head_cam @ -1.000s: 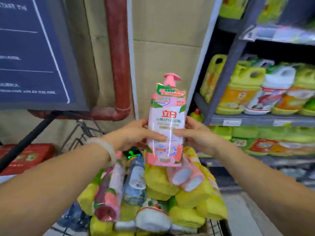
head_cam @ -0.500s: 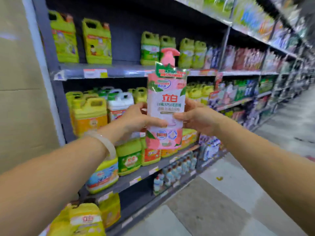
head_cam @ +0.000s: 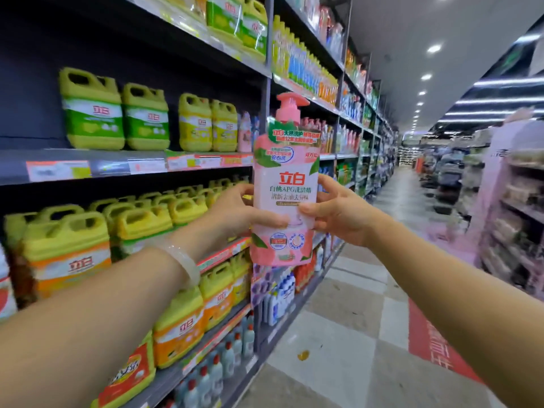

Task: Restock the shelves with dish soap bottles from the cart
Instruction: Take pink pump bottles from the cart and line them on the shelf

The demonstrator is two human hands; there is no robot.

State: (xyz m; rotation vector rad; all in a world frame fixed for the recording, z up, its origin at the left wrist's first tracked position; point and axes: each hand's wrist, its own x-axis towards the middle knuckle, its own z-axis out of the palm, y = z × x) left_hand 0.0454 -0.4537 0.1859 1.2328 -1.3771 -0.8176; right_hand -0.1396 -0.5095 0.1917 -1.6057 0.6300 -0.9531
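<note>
Dish soap bottle (head_cam: 285, 184) — pink, pump-topped, upright — is held out in mid-air in the aisle, in front of the shelf upright and level with the middle shelf (head_cam: 88, 169). Left hand (head_cam: 235, 213) grips its left side, thumb curled across the front label; right hand (head_cam: 335, 212) grips the right side, thumb pressed on the label, other fingers wrapped behind.

Risks, as judged: both grips sit low on the body, so the tall pump end could tip while it is moved in; the pump head could catch the shelf edge above; crowding it in could knock the pink bottles (head_cam: 245, 134) beside the yellow jugs (head_cam: 207, 125).

Hidden or unclear: cart out of view; fingers behind the bottle unseen; price tags blurred; free space beside the pink bottles is screened by the held bottle.
</note>
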